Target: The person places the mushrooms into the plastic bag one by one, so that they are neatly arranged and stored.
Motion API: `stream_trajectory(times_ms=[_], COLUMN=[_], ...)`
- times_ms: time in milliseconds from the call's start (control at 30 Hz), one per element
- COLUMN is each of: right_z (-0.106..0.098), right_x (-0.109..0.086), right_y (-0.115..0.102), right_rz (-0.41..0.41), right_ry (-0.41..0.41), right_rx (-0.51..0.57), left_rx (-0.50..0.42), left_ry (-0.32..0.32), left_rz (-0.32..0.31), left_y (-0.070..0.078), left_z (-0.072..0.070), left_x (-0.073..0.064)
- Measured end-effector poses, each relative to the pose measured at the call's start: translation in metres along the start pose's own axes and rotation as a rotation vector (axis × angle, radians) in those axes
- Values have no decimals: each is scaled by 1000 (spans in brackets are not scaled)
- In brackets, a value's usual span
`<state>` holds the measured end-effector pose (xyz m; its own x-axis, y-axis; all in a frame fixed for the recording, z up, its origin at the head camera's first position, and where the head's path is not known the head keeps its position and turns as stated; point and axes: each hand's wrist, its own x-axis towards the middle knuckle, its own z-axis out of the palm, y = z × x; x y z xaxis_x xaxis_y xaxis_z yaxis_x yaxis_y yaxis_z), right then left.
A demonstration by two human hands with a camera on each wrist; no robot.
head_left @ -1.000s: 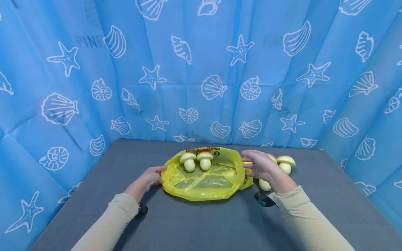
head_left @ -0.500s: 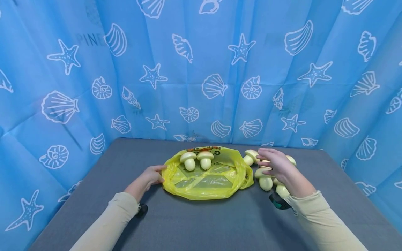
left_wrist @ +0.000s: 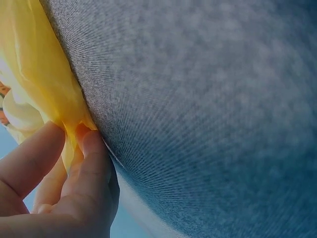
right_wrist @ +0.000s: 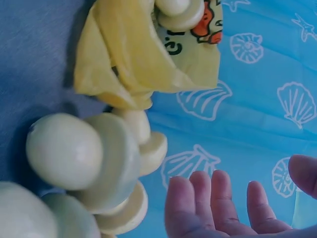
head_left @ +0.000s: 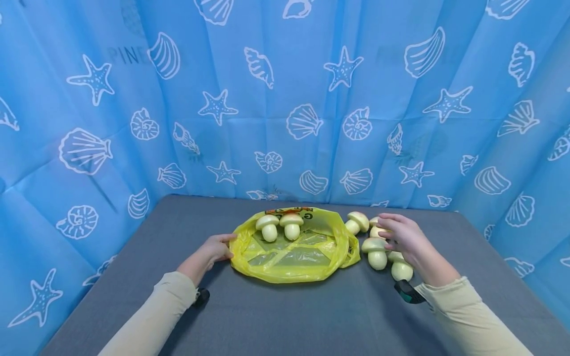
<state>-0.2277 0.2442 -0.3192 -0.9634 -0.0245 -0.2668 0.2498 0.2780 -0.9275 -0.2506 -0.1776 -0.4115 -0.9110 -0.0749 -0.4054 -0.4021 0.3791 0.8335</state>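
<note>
A yellow plastic bag [head_left: 285, 276] lies with its mouth spread wide in the head view. My left hand [head_left: 211, 253] pinches its left rim between thumb and fingers, as the left wrist view [left_wrist: 74, 183] also shows. Inside, at the back, are two pale toy-like mushrooms, one mushroom [head_left: 269, 230] beside another mushroom [head_left: 292, 229]. Several more mushrooms [head_left: 376, 253] lie in a group right of the bag. Over that group's right side hovers my right hand [head_left: 408, 242], its fingers spread and holding nothing; it partly hides the mushrooms behind it.
Grey cloth covers the table [head_left: 285, 321]. A blue curtain [head_left: 276, 99] with white shell and starfish prints hangs along the back and both sides. Each wrist carries a dark device, such as the right wrist device [head_left: 407, 291].
My right hand has moved right, away from the bag's right rim to above the mushroom group, uncovering several mushrooms. My left hand and the bag stay nearly still.
</note>
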Motion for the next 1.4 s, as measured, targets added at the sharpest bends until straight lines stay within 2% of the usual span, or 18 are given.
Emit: stream_trajectory(times_ms=[333,467,767,933,1033,1200,1400], right_z=[-12,-20,-34,-39,-43,-48,-52], right_x=[1,2,4,5,6,6,6], right_y=[12,18,31,39,45,54,62], right_rz=[-30,-53,-161,-169,-176,-227,-269], right_ry=[73,67,60,68,67,7,-59], right_rx=[1,-19,-132,-159,-221,-298,-322], left_rx=[3,2,-12,-16,-16,-10,-14], left_ry=[-1,-5,-4,-4,-10,-19,-21], left_rz=[15,27,15,10,11,22,30], left_y=[-3,-3,-2,-2,-1,-1,-2], left_z=[0,0,0,0,0,0,0], left_x=[3,2,4,3,2,1,2])
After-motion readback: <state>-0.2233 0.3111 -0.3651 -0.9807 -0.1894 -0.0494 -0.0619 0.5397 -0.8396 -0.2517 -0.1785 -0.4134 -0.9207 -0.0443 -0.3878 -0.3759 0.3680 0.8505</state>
